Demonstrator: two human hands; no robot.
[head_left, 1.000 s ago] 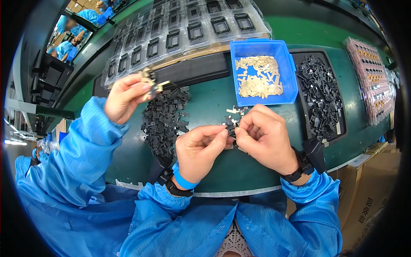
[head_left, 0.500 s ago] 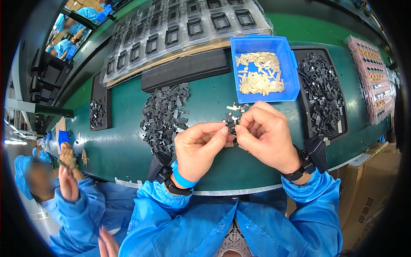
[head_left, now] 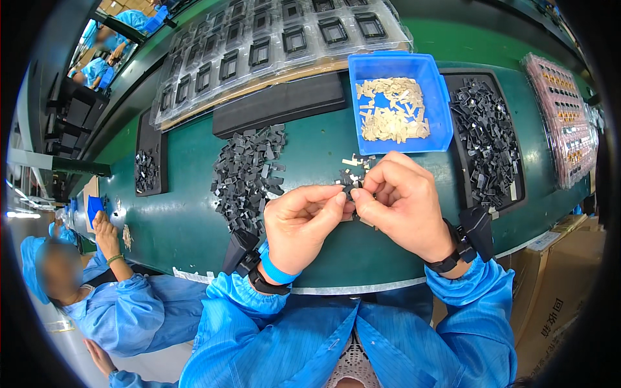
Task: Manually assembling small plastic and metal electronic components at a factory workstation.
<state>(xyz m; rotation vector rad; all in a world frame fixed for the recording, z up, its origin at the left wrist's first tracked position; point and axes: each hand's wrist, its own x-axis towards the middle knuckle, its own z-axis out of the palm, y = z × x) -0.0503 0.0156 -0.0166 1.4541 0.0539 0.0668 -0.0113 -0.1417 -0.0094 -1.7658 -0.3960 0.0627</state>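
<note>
My left hand [head_left: 301, 223] is closed in a pinch, its thumb and index finger on a small black part [head_left: 347, 190] that the fingertips mostly cover. Facing it, my right hand [head_left: 406, 210] is also pinched, fingertips at the same spot; what it grips is hidden. Loose black parts lie beneath and just beyond the fingers, along with a few cream strips [head_left: 351, 161]. To the left of my hands spreads a pile of small black rectangular parts [head_left: 249, 171]. Beyond my right hand stands a blue bin [head_left: 440, 107] holding many cream strips [head_left: 396, 126].
A black tray [head_left: 521, 202] of black parts stands right of the bin. Clear trays with black frames [head_left: 294, 40] are stacked at the back, behind a black foam block [head_left: 278, 107]. Pink trays [head_left: 563, 123] stand far right. A co-worker in blue [head_left: 139, 307] sits at left.
My fingertips have shifted only slightly around the small part. At left, the co-worker's raised hand has lowered, and another hand at the lower left has moved further left.
</note>
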